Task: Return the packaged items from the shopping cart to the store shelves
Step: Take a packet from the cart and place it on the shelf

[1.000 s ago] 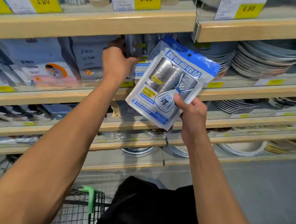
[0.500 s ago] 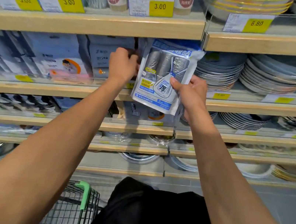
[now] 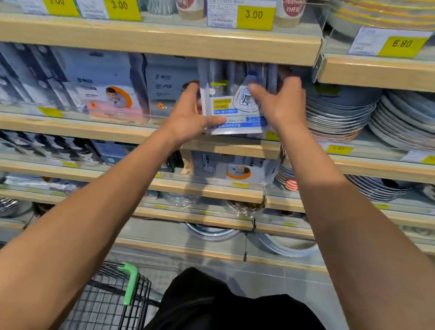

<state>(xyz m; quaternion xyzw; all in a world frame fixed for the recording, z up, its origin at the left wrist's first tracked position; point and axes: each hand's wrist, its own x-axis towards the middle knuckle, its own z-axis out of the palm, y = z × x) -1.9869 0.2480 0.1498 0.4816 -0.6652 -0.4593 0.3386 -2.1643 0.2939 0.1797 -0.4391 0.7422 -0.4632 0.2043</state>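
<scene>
A blue-and-white package of grey rolls (image 3: 229, 107) stands upright at the front of the second shelf (image 3: 88, 127), among other packaged goods. My left hand (image 3: 187, 121) holds its lower left corner, thumb laid across the bottom front. On the package's right side my right hand (image 3: 281, 103) grips it, the thumb on its face and the fingers round its upper right edge. The top of the package is tucked under the shelf above. The wire shopping cart (image 3: 108, 310) with a green handle is at the bottom, left of my body; what it contains is not visible.
Boxed goods (image 3: 109, 85) fill the shelf to the left of the package. Stacks of plates (image 3: 341, 113) sit right beside it on the right. Yellow price tags (image 3: 254, 15) line the shelf above. Lower shelves hold more packets and dishes.
The package has gone from tilted in front of the shelves to upright on the second shelf. My left hand left the neighbouring packs and took its lower corner. My right hand slid up its right side.
</scene>
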